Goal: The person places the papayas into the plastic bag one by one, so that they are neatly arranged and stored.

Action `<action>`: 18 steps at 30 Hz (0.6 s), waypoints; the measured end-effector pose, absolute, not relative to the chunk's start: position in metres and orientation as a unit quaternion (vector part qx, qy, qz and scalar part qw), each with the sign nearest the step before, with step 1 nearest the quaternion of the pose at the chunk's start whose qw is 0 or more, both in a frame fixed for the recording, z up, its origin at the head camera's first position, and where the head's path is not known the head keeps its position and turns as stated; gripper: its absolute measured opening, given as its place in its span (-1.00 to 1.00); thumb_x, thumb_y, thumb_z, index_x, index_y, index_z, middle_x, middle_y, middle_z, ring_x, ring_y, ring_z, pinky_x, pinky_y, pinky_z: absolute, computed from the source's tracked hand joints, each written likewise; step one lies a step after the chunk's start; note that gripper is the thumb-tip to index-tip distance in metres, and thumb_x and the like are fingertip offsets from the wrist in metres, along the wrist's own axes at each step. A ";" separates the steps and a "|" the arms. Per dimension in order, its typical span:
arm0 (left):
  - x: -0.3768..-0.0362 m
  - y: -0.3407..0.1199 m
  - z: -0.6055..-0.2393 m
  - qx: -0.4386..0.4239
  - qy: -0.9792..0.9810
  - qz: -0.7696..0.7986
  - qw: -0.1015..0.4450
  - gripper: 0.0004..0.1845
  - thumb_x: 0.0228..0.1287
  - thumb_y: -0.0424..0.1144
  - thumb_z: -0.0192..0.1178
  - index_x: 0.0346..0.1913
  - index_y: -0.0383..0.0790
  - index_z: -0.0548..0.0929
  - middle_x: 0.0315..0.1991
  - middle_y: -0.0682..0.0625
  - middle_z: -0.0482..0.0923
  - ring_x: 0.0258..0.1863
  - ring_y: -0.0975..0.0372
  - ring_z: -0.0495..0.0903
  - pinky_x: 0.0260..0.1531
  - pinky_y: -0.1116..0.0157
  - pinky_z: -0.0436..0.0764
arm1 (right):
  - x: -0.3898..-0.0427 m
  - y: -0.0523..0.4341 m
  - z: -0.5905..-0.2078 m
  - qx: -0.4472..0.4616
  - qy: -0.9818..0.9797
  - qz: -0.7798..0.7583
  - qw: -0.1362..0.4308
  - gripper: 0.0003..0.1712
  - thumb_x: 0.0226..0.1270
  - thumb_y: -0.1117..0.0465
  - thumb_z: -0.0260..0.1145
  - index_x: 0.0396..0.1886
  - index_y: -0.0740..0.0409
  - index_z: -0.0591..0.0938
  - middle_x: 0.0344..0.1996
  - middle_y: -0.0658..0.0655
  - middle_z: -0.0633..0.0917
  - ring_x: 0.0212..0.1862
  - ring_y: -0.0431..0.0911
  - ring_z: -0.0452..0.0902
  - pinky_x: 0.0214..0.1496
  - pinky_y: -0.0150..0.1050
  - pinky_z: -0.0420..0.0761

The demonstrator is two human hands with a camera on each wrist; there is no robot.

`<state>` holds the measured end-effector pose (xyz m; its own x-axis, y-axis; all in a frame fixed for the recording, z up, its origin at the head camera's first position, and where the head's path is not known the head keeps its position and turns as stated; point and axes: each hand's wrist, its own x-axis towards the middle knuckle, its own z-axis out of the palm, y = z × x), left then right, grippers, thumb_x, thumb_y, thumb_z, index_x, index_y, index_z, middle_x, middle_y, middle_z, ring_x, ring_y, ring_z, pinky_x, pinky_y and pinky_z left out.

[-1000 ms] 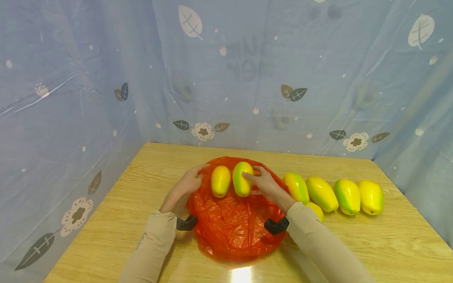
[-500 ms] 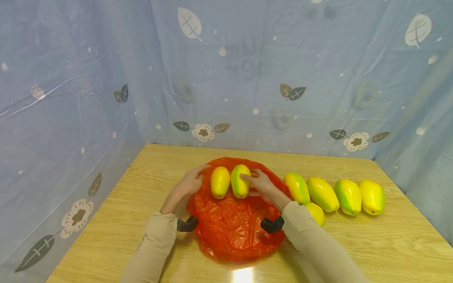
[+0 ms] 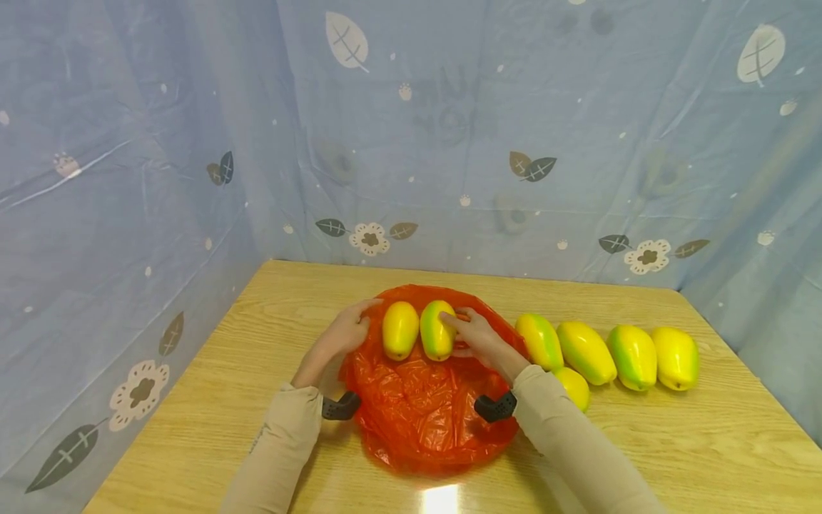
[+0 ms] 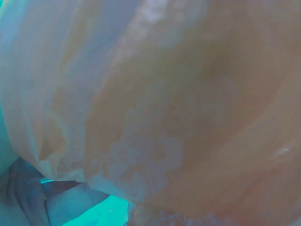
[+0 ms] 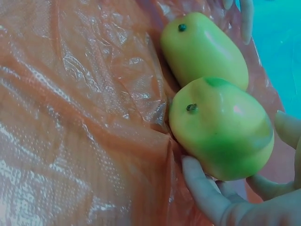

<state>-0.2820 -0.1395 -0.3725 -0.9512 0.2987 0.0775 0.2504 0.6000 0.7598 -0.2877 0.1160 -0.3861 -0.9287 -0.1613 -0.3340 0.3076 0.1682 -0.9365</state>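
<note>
An orange plastic bag (image 3: pixel 424 414) lies spread on the wooden table (image 3: pixel 706 442). Two yellow-green fruits sit side by side on its far part, touching. My right hand (image 3: pixel 457 333) grips the right fruit (image 3: pixel 437 330). In the right wrist view its thumb and fingers (image 5: pixel 202 193) curl round that fruit (image 5: pixel 221 127), with the other fruit (image 5: pixel 204 49) behind it. My left hand (image 3: pixel 359 323) holds the bag's rim just left of the left fruit (image 3: pixel 399 330). The left wrist view is filled by blurred bag plastic (image 4: pixel 178 103).
A row of several more yellow-green fruits (image 3: pixel 606 353) lies on the table right of the bag, with a smaller one (image 3: pixel 574 387) in front. Blue patterned plastic sheeting (image 3: pixel 449 128) walls in the back and both sides. Bare wood shows at the front and left.
My right hand has slid its fruit slightly left, closing the gap to the other fruit. The left hand has stayed at the bag's rim.
</note>
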 end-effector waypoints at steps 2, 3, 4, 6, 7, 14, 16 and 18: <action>-0.282 -0.140 -0.372 0.155 0.895 0.418 0.029 -0.49 0.33 -0.50 -0.18 0.34 -0.32 0.36 0.30 -0.32 0.30 0.17 -0.08 0.36 0.18 -0.02 0.35 | -0.287 0.118 -0.384 0.046 0.746 -0.639 0.183 -0.21 0.44 0.00 0.13 0.45 0.28 0.04 0.25 0.39 0.28 0.14 0.23 0.37 0.02 0.06 0.57; -0.282 -0.140 -0.372 0.155 0.895 0.418 0.030 -0.49 0.33 -0.50 -0.18 0.34 -0.33 0.36 0.30 -0.32 0.30 0.19 -0.09 0.35 0.19 -0.02 0.34 | -0.287 0.118 -0.382 0.048 0.747 -0.637 0.184 -0.22 0.44 0.00 0.13 0.44 0.28 0.05 0.26 0.38 0.27 0.15 0.23 0.36 0.02 0.06 0.57; -0.282 -0.140 -0.372 0.155 0.895 0.417 0.030 -0.50 0.33 -0.50 -0.18 0.34 -0.33 0.36 0.30 -0.32 0.30 0.21 -0.10 0.34 0.20 -0.03 0.33 | -0.287 0.120 -0.382 0.047 0.748 -0.636 0.184 -0.22 0.44 0.00 0.12 0.44 0.28 0.05 0.26 0.38 0.26 0.15 0.23 0.35 0.03 0.06 0.56; -0.283 -0.140 -0.372 0.156 0.896 0.415 0.030 -0.49 0.33 -0.50 -0.18 0.33 -0.33 0.36 0.30 -0.32 0.30 0.20 -0.10 0.34 0.20 -0.02 0.33 | -0.286 0.123 -0.379 0.049 0.749 -0.635 0.184 -0.24 0.44 0.01 0.12 0.44 0.29 0.07 0.25 0.37 0.28 0.15 0.22 0.35 0.03 0.06 0.56; -0.283 -0.140 -0.372 0.156 0.896 0.414 0.030 -0.49 0.33 -0.51 -0.18 0.33 -0.34 0.36 0.30 -0.32 0.30 0.18 -0.11 0.35 0.18 -0.01 0.34 | -0.286 0.124 -0.378 0.048 0.749 -0.635 0.183 -0.24 0.45 0.01 0.11 0.43 0.30 0.07 0.24 0.37 0.28 0.15 0.22 0.34 0.03 0.06 0.56; -0.284 -0.140 -0.375 0.158 0.902 0.401 0.020 -0.50 0.30 -0.52 -0.16 0.31 -0.37 0.37 0.28 -0.34 0.32 0.01 -0.04 0.43 0.11 0.06 0.39 | -0.285 0.137 -0.372 0.040 0.755 -0.628 0.183 -0.30 0.46 0.02 0.09 0.42 0.27 0.13 0.24 0.38 0.28 0.21 0.24 0.25 0.03 0.08 0.56; -0.285 -0.140 -0.376 0.158 0.902 0.401 0.023 -0.49 0.30 -0.52 -0.17 0.32 -0.36 0.37 0.28 -0.34 0.32 -0.18 -0.06 0.48 -0.03 0.07 0.44 | -0.285 0.140 -0.371 0.038 0.755 -0.629 0.183 -0.32 0.46 0.02 0.09 0.41 0.26 0.14 0.23 0.38 0.29 0.21 0.24 0.24 0.04 0.07 0.55; -0.285 -0.140 -0.376 0.159 0.903 0.398 0.023 -0.49 0.31 -0.52 -0.17 0.32 -0.36 0.36 0.28 -0.34 0.32 -0.29 -0.04 0.45 -0.10 0.10 0.43 | -0.285 0.143 -0.368 0.032 0.754 -0.631 0.181 -0.31 0.46 0.02 0.09 0.41 0.27 0.14 0.22 0.38 0.30 0.20 0.24 0.25 0.04 0.07 0.56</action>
<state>-0.2847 -0.1396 -0.3761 -0.9487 0.3045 0.0851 0.2681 0.6322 0.7270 -0.2848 0.1430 -0.3684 -0.9321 -0.1801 -0.3141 0.2773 0.2026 -0.9392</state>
